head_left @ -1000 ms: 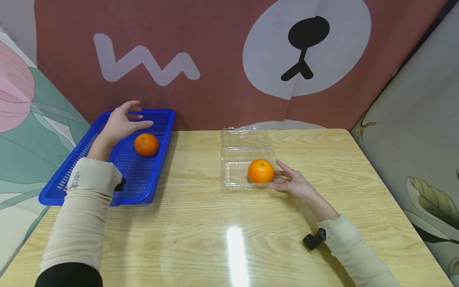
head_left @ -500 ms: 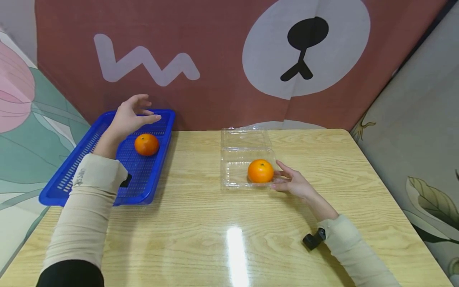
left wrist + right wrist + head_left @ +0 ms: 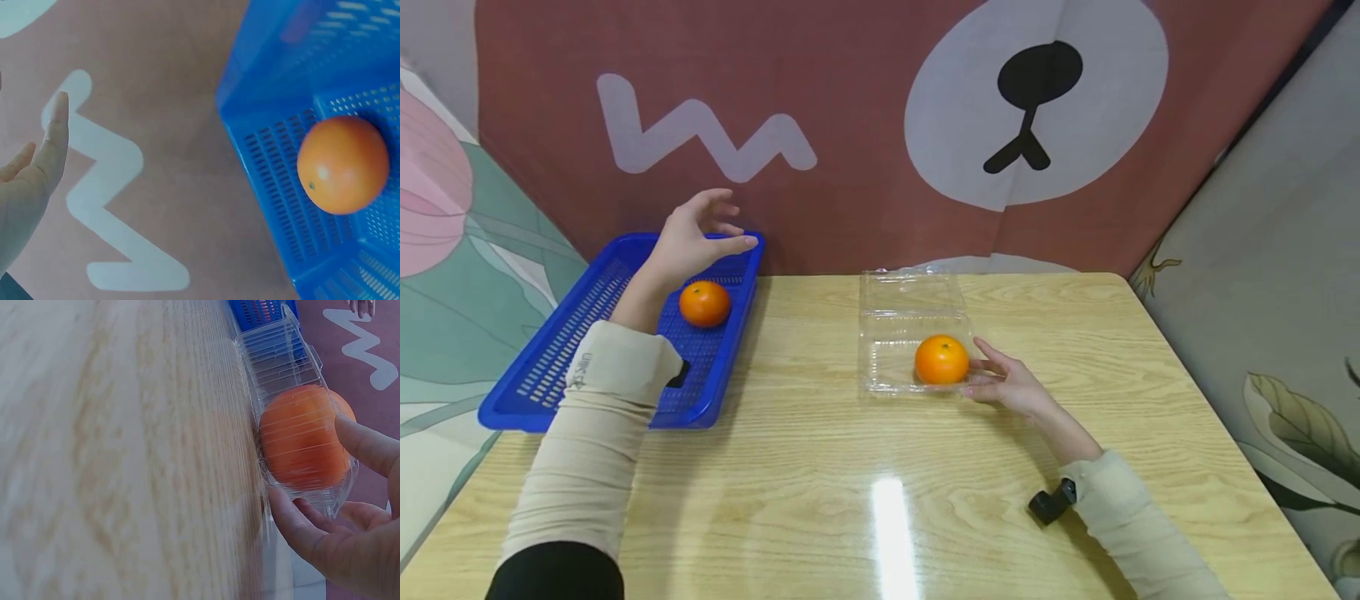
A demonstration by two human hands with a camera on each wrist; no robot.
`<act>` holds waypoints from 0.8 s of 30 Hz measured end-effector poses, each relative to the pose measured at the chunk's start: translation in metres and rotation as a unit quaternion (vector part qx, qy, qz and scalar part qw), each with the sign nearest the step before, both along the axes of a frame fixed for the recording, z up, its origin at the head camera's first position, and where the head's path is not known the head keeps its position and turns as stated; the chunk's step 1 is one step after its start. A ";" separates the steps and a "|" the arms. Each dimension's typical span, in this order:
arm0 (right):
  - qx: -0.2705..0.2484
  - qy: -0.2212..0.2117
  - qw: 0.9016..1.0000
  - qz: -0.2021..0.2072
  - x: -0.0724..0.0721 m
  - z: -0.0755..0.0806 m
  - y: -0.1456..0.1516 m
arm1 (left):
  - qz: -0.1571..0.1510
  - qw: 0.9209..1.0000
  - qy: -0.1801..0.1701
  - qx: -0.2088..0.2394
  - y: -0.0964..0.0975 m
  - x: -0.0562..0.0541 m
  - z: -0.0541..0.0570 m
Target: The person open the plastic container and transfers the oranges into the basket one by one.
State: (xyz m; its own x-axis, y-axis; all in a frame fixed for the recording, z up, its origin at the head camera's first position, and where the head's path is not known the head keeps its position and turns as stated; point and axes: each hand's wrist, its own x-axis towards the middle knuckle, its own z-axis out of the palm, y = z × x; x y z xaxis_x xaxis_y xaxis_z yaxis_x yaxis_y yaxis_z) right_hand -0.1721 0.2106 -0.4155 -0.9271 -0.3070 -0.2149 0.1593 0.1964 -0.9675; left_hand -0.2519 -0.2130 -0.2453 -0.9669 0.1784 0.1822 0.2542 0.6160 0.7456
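Observation:
My left hand (image 3: 692, 237) hovers over the back of a blue plastic basket (image 3: 733, 354), fingers loosely spread and nothing in them. Below and beside it, one orange (image 3: 705, 303) lies on the basket floor; the left wrist view also shows this orange (image 3: 342, 164), apart from the hand. Further right, a clear plastic clamshell box (image 3: 887, 358) lies with its lid folded back. A second orange (image 3: 942, 360) sits in its right side. My right hand (image 3: 1011, 387) holds the box's right edge between spread thumb and fingers, seen closely in the right wrist view around the box wall (image 3: 275, 347).
The wooden table (image 3: 790, 483) reaches to a wall sheet (image 3: 850, 217) with a cartoon pattern at the back. Patterned fabric (image 3: 1262, 275) hangs along the right side. The basket overhangs the table's left edge. A small black camera (image 3: 1051, 502) is strapped at the right wrist.
My left hand has moved right and slightly further back over the basket, away from the orange there. My right hand, the box and both oranges have stayed in place.

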 end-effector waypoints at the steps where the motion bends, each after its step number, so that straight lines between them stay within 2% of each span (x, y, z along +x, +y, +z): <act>1: 0.001 0.000 1.000 -0.001 0.000 0.000 0.000 | -0.002 1.000 0.000 0.001 0.002 0.001 0.001; 24: 0.001 -0.002 1.000 -0.004 0.000 0.000 -0.001 | -0.057 0.998 0.021 0.022 0.049 0.008 0.005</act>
